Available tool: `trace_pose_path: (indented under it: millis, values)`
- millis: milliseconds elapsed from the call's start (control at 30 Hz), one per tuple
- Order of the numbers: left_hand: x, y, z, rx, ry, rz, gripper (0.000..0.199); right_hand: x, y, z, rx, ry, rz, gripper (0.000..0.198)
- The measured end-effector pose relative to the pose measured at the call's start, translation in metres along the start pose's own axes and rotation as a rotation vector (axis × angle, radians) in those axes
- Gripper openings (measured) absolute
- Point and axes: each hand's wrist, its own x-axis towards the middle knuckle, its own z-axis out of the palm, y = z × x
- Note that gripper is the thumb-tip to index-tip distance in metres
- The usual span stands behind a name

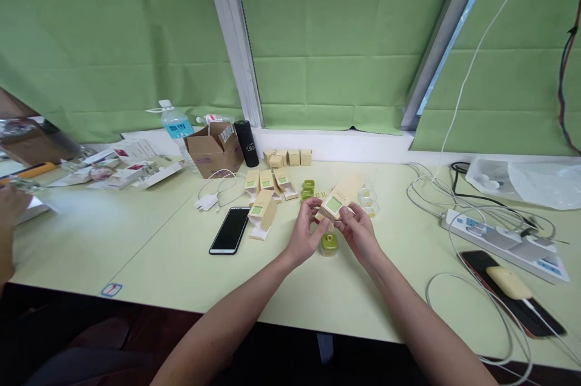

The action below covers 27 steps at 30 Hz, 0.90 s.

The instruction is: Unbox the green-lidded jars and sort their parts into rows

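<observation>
Between both hands is a small beige cardboard box (334,203) with a green window, held above the table and tilted. My left hand (307,232) grips its left side, and the fingers of my right hand (359,232) close on its lower right edge. Just below the box stands a small green-lidded jar (329,245). Green square lids (308,189) sit stacked behind my left hand. Past my right hand are clear small containers (369,199). To the left lie several similar open boxes (263,210) with their flaps out.
A black phone (230,230) lies left of the open boxes, near a white charger (207,202). Closed small boxes (293,158) line the wall beside a black cylinder (246,143) and a brown carton (215,150). At right are a power strip (503,244) and cables. Another person's hand (11,204) is far left.
</observation>
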Motion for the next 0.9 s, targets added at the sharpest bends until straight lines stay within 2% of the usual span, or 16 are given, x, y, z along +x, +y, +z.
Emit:
trace_pose_path:
  millis: [167,233,400,567,733,900]
  values:
    - [0.001,-0.006,-0.002,0.023,0.024,-0.011,0.034,0.001,0.0,-0.001,0.048,0.045,0.033,0.05]
    - [-0.001,-0.008,-0.003,0.147,0.03,0.069,0.037,0.002,0.0,-0.003,0.086,0.071,0.049,0.048]
    - [-0.006,-0.005,-0.007,0.638,-0.008,0.366,0.039,0.002,-0.002,-0.005,0.133,0.064,0.091,0.041]
    - [-0.006,-0.002,-0.008,0.866,-0.007,0.479,0.047,0.001,-0.002,-0.005,0.069,-0.003,0.076,0.05]
    - [-0.004,-0.004,-0.011,0.936,0.05,0.478,0.042,0.0,-0.002,-0.005,0.042,-0.038,0.064,0.061]
    - [-0.005,-0.001,-0.011,0.949,0.005,0.517,0.043,-0.001,-0.002,-0.004,0.026,-0.042,0.086,0.059]
